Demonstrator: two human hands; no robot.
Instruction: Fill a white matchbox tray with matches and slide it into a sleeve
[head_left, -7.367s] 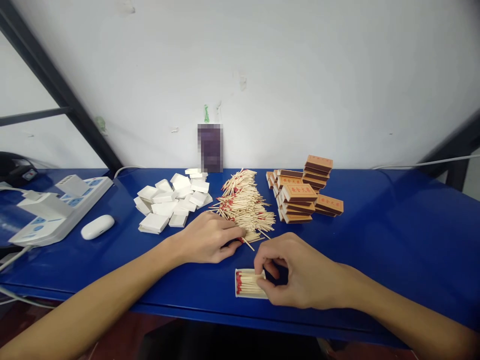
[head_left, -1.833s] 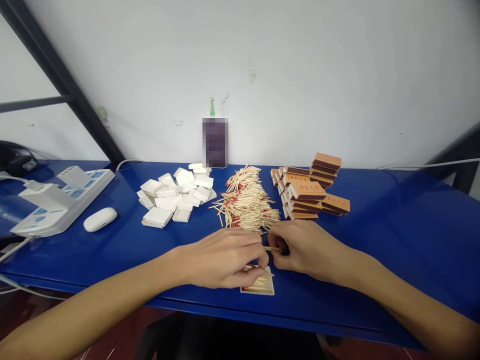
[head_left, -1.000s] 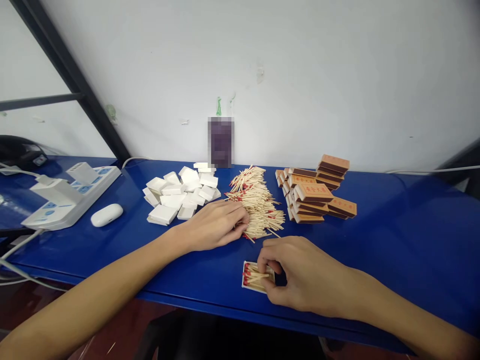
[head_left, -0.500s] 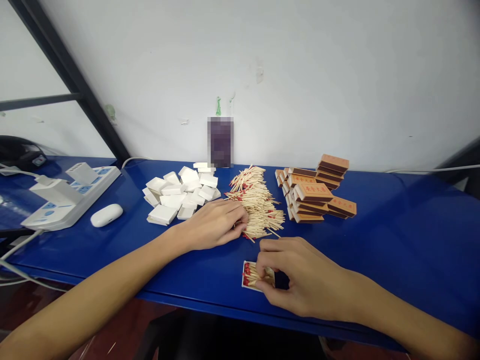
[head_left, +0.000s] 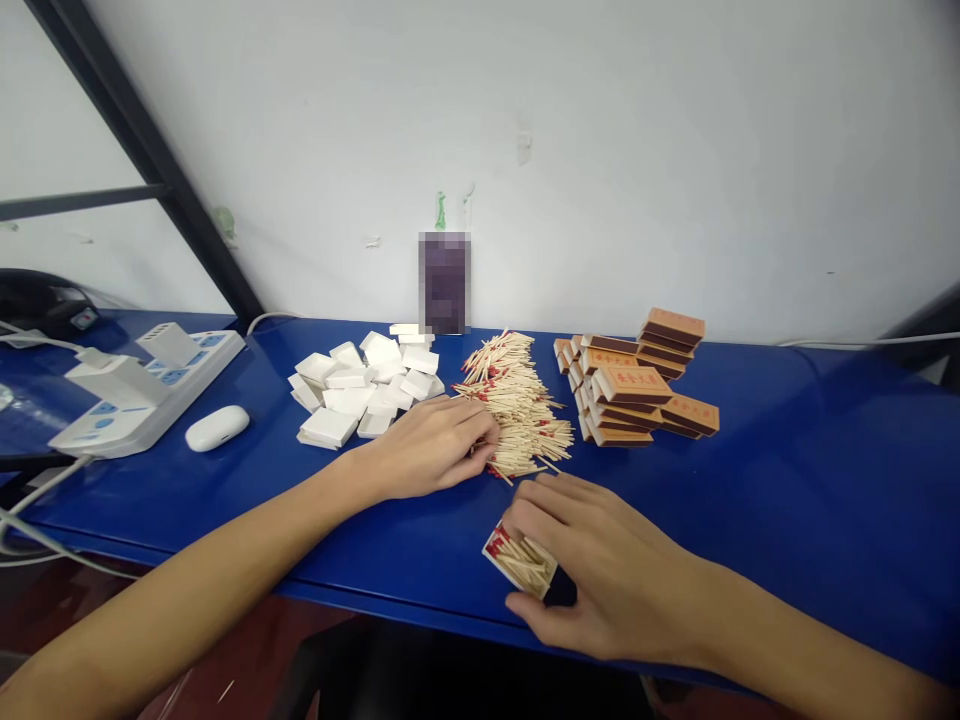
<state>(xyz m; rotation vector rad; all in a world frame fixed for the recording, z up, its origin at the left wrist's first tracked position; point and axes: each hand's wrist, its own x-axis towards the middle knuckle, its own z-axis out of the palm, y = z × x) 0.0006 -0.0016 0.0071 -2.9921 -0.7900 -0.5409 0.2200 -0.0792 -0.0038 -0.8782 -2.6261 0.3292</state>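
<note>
"Near the front edge of the blue desk (head_left: 787,500) — handling what?"

"White tray (head_left: 512,574) of matches (head_left: 526,566), in front of the match pile (head_left: 519,410). Apparently on the settling step: levelling matches inside."

"Hands?"

"Right hand (head_left: 592,560): thumb and fingers spread around the tray, not pinching. Left hand (head_left: 435,445): curled at the pile's near-left edge, fingertips hidden — can't tell whether gripping matches."

"Next?"

"Probably calls for steadying the tray by its sides and straightening crossed matches."

"Pointing which way?"

"Long axis diagonal, far left to near right. Red heads (head_left: 498,544) mostly toward far-left end."
</note>
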